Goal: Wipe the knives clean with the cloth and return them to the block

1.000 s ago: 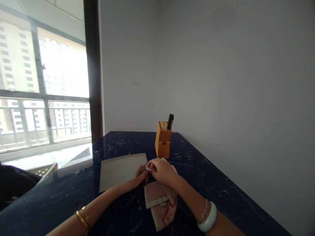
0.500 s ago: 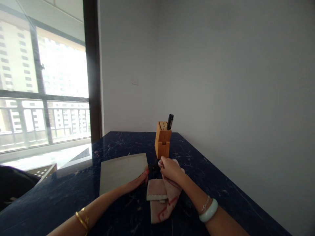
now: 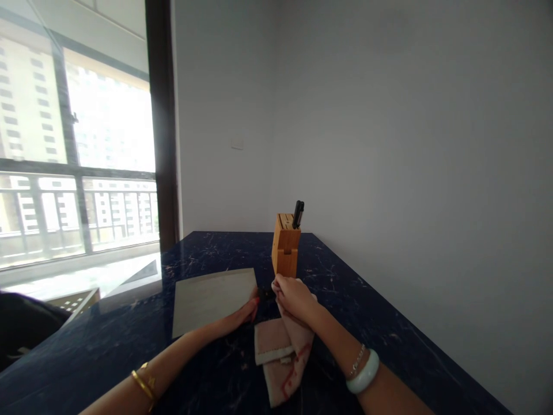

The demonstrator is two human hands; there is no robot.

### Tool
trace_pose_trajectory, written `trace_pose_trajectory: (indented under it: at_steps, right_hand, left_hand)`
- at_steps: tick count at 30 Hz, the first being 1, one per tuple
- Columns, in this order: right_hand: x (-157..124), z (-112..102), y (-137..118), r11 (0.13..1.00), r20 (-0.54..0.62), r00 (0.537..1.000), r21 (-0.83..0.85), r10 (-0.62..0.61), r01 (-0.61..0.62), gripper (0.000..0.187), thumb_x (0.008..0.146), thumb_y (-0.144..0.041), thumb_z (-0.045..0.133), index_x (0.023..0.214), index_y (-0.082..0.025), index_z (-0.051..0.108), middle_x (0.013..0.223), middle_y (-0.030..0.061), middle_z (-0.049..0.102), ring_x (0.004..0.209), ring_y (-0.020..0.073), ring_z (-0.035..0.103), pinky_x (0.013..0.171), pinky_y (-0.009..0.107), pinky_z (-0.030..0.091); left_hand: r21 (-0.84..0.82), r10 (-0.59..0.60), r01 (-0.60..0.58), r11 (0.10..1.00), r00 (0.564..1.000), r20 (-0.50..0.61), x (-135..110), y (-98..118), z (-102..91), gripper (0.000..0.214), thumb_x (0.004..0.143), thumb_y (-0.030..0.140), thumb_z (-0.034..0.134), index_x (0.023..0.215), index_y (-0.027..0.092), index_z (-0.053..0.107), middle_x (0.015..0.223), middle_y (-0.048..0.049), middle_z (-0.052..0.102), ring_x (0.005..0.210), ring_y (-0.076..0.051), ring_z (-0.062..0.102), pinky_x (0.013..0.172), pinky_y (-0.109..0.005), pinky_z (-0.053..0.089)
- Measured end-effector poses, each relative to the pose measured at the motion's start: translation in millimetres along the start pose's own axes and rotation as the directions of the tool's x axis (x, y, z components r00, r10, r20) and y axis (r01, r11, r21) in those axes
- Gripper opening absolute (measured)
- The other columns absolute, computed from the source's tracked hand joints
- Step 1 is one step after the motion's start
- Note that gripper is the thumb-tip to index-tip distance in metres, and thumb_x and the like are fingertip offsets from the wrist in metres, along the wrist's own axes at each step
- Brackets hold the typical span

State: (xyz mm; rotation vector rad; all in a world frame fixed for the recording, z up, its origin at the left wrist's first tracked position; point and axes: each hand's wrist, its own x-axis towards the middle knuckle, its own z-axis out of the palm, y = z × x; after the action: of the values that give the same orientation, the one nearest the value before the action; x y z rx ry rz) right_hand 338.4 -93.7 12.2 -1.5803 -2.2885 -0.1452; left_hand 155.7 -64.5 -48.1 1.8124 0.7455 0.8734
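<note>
A cleaver with a broad grey blade [image 3: 211, 300] and a short black handle [image 3: 265, 294] is held above the table. My left hand [image 3: 244, 314] grips it low down, where blade and handle meet; some of the fingers are hidden. My right hand [image 3: 298, 297] is closed around a bunched part of a pink towel [image 3: 283, 360], pressed to the handle's right end. The rest of the towel, with its red pattern and white edging, hangs below that hand. Just beyond the right hand stands a wooden knife block [image 3: 286, 253].
Black-handled tools [image 3: 298, 214] stick up from the block's slots. The dark blue marbled table [image 3: 216, 248] reaches toward the wall corner. A black item [image 3: 26, 325] is at the far left, beside a window.
My right hand and the towel have shifted left along the handle. The cleaver and my left hand have moved slightly left. The knife block has stayed in place.
</note>
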Motion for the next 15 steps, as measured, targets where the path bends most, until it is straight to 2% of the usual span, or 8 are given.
trace_pose_trajectory:
  at_steps: [3,8,11,15]
  right_hand:
    - [1.2,1.1,19.0,0.997,0.053,0.996,-0.032,0.076,-0.075,0.014,0.075,-0.014,0.041,0.086,-0.020,0.048,0.080,0.0017,0.058,0.073,0.0130,0.052,0.060,0.023,0.027]
    - [4.1,11.7,45.1,0.981,0.036,0.984,-0.100,0.173,-0.169,0.011,0.079,-0.019,0.037,0.082,-0.020,0.048,0.084,0.0036,0.058,0.078,0.0147,0.052,0.056,0.023,0.026]
    - [6.4,18.2,50.1,0.978,0.031,0.982,-0.109,0.185,-0.181,0.014,0.080,-0.019,0.034,0.083,-0.019,0.048,0.085,0.0060,0.058,0.079,0.0157,0.053,0.055,0.024,0.026]
    - [6.1,19.1,45.6,0.986,0.037,0.990,-0.102,0.139,-0.135,0.012,0.076,-0.015,0.037,0.082,-0.019,0.047,0.081,0.0042,0.059,0.076,0.0151,0.054,0.056,0.024,0.025]
  left_hand:
    - [0.040,-0.002,0.000,0.999,0.999,0.036,-2.7,1.9,-1.8,0.042,0.076,0.052,0.034,0.050,0.020,0.044,0.047,0.0041,0.033,0.045,-0.009,0.028,0.046,-0.023,0.026]
    - [0.091,-0.051,0.043,0.995,0.995,0.091,-5.4,8.9,-0.2,0.043,0.077,0.052,0.029,0.052,0.019,0.042,0.048,0.0049,0.031,0.048,-0.009,0.027,0.049,-0.023,0.027]
    - [0.112,-0.080,0.068,0.991,0.991,0.107,-5.5,10.2,1.4,0.046,0.077,0.054,0.027,0.053,0.018,0.041,0.050,0.0050,0.032,0.050,-0.009,0.027,0.051,-0.023,0.028]
    - [0.096,-0.062,0.055,0.994,0.996,0.071,-4.9,7.1,4.7,0.048,0.075,0.057,0.027,0.051,0.019,0.041,0.051,0.0044,0.034,0.050,-0.009,0.029,0.054,-0.024,0.028]
